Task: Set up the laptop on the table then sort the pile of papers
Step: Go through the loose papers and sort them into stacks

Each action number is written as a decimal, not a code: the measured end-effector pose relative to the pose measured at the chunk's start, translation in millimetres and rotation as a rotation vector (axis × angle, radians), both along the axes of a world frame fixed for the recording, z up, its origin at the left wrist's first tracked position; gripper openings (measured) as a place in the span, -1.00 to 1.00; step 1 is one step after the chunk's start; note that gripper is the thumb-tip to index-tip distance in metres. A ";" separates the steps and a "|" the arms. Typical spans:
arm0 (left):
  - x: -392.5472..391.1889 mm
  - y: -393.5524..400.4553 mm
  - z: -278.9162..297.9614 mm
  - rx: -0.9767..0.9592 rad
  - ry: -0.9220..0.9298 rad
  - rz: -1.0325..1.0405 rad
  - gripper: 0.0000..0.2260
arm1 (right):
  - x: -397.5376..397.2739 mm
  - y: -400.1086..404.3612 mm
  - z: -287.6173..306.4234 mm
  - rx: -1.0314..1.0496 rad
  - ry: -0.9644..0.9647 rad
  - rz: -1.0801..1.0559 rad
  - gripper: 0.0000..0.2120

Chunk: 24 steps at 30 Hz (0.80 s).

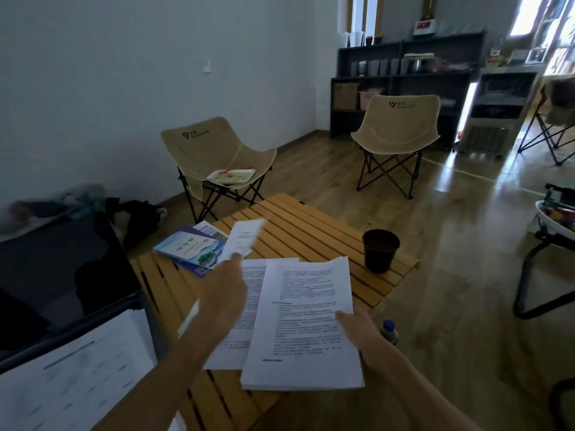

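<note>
A slatted wooden table [314, 234] stands in front of me. My right hand [357, 329] grips the right edge of a thick stack of printed papers [305, 325], held a little above the table. Another printed sheet [245, 309] lies under that stack. My left hand [222, 293] reaches forward and pinches a small white sheet [244, 236], blurred, over blue booklets [193, 248] at the table's far left. The open laptop [62, 275] with a dark screen fills the left edge, and a white sheet [71, 377] rests on its keyboard area.
A dark cup [380, 250] stands near the table's right edge. A bottle with a blue cap [389, 331] shows just beyond my right wrist. Two beige folding chairs [217, 160] [396, 132] stand behind the table, the left one holding a tray. Dark shelves line the back wall.
</note>
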State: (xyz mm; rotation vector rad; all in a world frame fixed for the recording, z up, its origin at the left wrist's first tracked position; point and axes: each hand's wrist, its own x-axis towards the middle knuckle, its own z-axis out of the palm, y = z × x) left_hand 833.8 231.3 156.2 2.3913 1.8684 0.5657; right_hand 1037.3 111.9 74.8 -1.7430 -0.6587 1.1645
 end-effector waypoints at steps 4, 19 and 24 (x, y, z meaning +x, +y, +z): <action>40.6 -53.3 -22.2 -0.151 0.304 -0.202 -0.78 | -2.5 2.7 -1.6 0.032 -0.014 0.014 -0.87; 9.2 21.1 -79.1 -0.472 -0.193 -0.063 -0.43 | 0.4 9.2 -7.3 -0.012 -0.027 0.062 -0.78; -6.3 32.4 -93.1 -0.656 -0.283 0.056 -0.38 | -0.7 12.1 -2.9 0.002 0.018 -0.003 -0.87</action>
